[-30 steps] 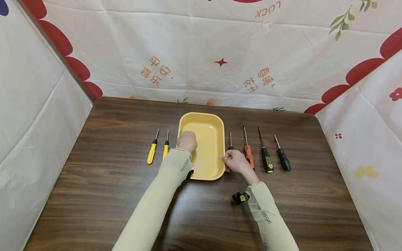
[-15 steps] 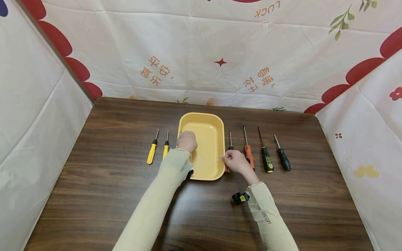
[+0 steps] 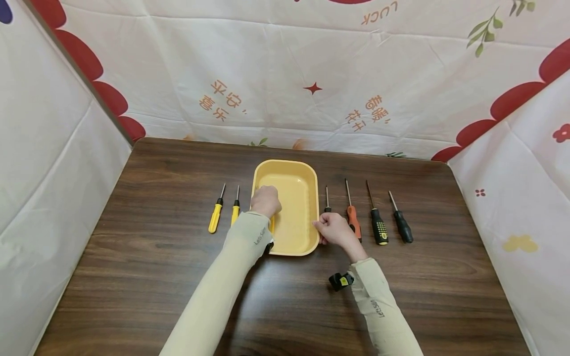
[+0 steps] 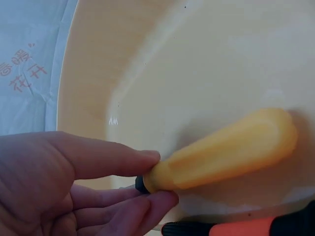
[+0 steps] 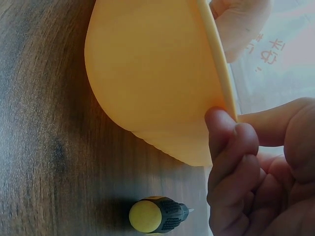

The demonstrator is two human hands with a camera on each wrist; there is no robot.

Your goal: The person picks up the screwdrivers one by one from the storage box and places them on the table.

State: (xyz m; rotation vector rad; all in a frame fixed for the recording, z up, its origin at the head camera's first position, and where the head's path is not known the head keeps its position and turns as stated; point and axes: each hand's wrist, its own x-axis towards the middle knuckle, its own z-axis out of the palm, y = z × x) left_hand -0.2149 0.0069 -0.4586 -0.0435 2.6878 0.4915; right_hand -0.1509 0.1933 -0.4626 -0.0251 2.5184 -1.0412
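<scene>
The yellow tray stands at mid-table. Inside it, my left hand pinches a yellow-handled screwdriver between thumb and fingers at the black collar, the handle's thick end pointing toward me. The shaft is hidden behind the fingers. Close by, a screwdriver with an orange and black handle shows at the bottom of the left wrist view. On the tray's right side, my right hand pinches the rim between thumb and curled fingers, thumb inside.
Two yellow screwdrivers lie left of the tray. To its right are a partly hidden screwdriver, an orange one, a black-and-yellow one and a black one. Fabric walls surround the wooden table.
My left hand has shifted very slightly to the right, and a bit of the yellow handle now shows beside the wrist. My right hand and the tray have stayed put.
</scene>
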